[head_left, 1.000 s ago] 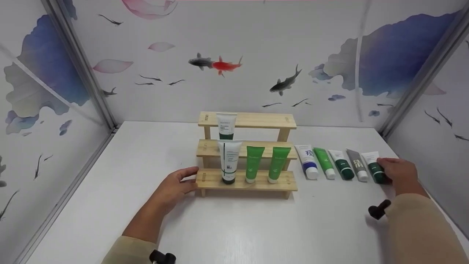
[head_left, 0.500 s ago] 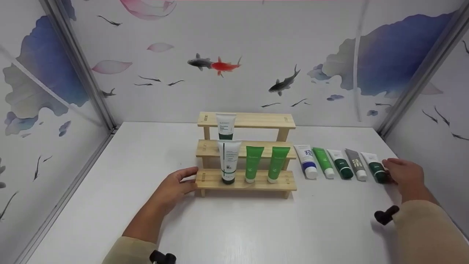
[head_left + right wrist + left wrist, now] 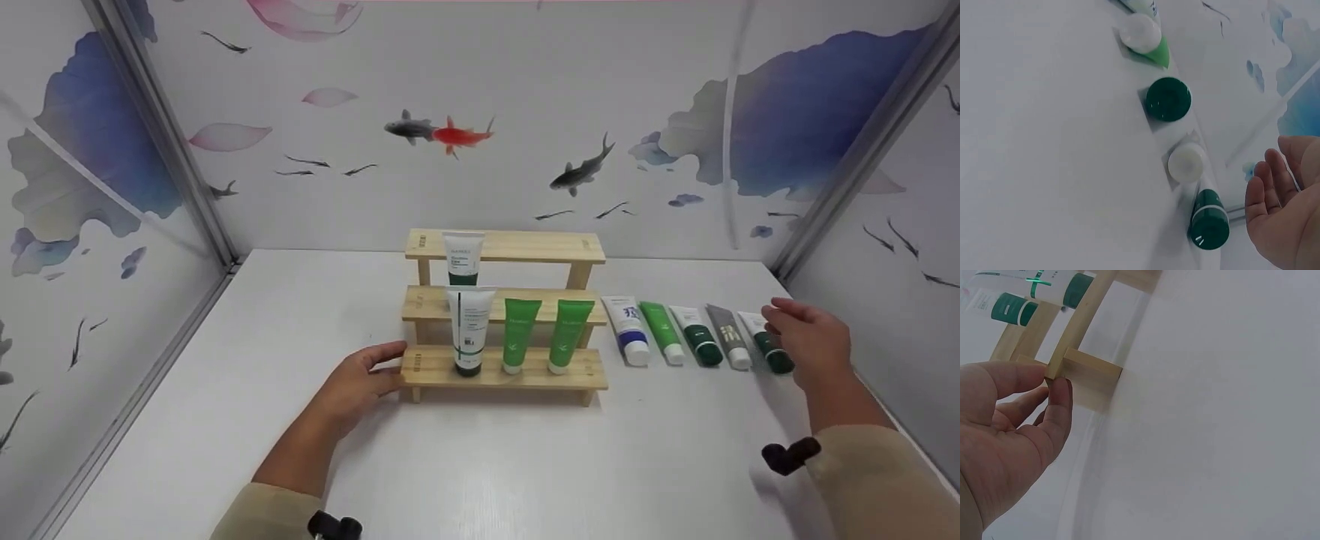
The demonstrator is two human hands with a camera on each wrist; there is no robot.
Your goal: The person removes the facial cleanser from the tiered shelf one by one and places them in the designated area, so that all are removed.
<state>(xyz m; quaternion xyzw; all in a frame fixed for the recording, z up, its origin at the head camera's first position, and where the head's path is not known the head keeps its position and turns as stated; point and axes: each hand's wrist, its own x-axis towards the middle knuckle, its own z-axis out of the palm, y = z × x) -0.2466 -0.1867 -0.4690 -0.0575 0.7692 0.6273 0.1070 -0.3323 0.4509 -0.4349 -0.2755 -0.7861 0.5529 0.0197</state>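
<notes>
A three-tier wooden stand is in the middle of the head view. My left hand pinches the left end of its lowest shelf; the left wrist view shows the shelf edge between thumb and fingers. On the stand, a white tube and two green tubes stand upright on the bottom tier, and a white-and-dark-green tube shows behind. My right hand is raised near the rightmost white-and-green tube, partly covering it in the head view. Its fingers are relaxed, holding nothing.
Right of the stand, several tubes lie in a row: a white-and-blue one, a green one, a white-and-green one and a grey one. Printed panels enclose the white table at the back and sides.
My right hand has let go of the rightmost tube, first shifting right, then moving up and left above it. The tube stays in the row. My left hand has kept its place on the stand.
</notes>
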